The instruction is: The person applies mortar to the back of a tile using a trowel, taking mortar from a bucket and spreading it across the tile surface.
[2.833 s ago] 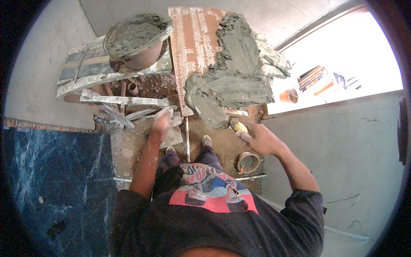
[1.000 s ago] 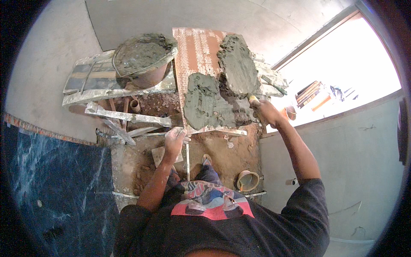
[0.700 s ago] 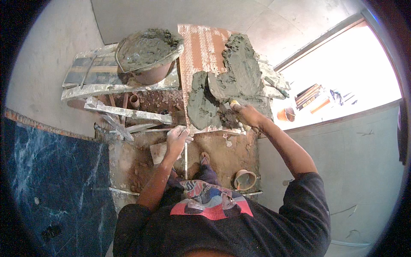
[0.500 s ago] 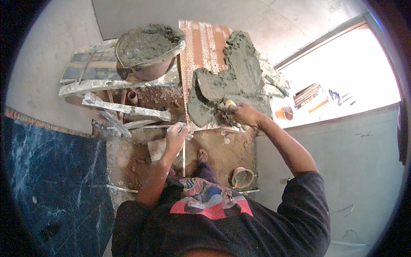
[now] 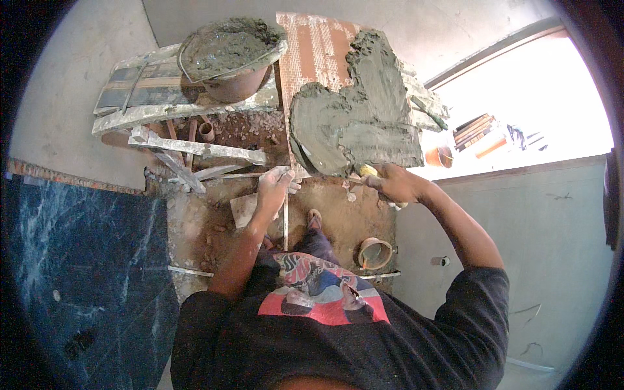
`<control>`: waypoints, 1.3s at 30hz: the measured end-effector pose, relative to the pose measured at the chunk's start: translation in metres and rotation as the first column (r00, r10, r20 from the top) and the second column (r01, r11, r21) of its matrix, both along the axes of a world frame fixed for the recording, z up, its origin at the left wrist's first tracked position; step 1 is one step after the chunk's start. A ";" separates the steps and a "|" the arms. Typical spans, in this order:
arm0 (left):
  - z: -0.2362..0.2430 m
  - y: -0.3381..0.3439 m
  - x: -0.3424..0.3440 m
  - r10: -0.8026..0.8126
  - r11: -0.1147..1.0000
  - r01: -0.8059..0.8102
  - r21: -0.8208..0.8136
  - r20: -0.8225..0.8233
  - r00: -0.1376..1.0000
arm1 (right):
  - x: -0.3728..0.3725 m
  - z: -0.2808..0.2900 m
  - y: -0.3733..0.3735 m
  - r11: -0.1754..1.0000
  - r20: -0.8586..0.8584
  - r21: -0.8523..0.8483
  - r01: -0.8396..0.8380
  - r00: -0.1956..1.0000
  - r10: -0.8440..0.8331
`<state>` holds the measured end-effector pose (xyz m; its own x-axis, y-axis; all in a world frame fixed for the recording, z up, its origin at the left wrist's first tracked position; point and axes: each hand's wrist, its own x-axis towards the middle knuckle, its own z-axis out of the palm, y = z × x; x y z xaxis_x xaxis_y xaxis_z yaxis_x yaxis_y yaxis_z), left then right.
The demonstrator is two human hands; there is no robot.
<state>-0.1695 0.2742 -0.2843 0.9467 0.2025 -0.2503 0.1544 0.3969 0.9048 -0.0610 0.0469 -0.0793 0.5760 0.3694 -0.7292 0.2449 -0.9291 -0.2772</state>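
A large tile [image 5: 325, 52] lies with its ribbed reddish-brown back facing up. Thick grey mortar [image 5: 377, 110] covers its right side and near half, leaving the far left part bare. My right hand [image 5: 403, 184] is closed around the yellow handle of a trowel [image 5: 368, 170]. Its blade, smeared grey and hard to make out, lies against the mortar by the near left corner. At that same corner, my left hand [image 5: 275, 185] pinches the tile's near edge.
A bucket of mortar [image 5: 237, 81] with a wire handle stands on the whitened plank platform [image 5: 195, 110] at left. Below are a wooden trestle [image 5: 208, 149] and rubble. A small bucket [image 5: 374, 253] sits on the floor near my feet. Right of the tile is a bright opening [image 5: 520, 104].
My right hand has drawn the trowel toward me and slightly right. The lumpy mortar at the near left is now smoother. My left hand stays at the tile's edge.
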 end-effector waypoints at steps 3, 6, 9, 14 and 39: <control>-0.014 0.004 0.002 -0.007 0.996 0.004 -0.088 -0.028 1.000 | -0.021 0.013 0.001 0.997 -0.077 0.051 0.060 0.995 -0.055; -0.025 0.007 0.004 -0.043 0.980 0.034 -0.197 -0.043 0.998 | -0.036 0.011 -0.008 0.998 0.001 0.048 -0.051 0.999 0.051; -0.032 0.008 0.001 -0.051 0.972 0.040 -0.229 -0.040 0.998 | -0.049 0.014 -0.006 0.991 0.063 0.125 -0.046 0.997 0.038; -0.029 0.014 -0.007 -0.065 0.966 0.045 -0.255 -0.072 0.995 | -0.081 -0.001 -0.017 0.979 0.150 0.193 0.063 0.984 -0.093; -0.084 0.029 -0.051 -0.090 0.991 0.060 -0.122 -0.260 0.961 | -0.126 -0.087 -0.069 0.886 0.433 0.382 0.264 0.796 -0.424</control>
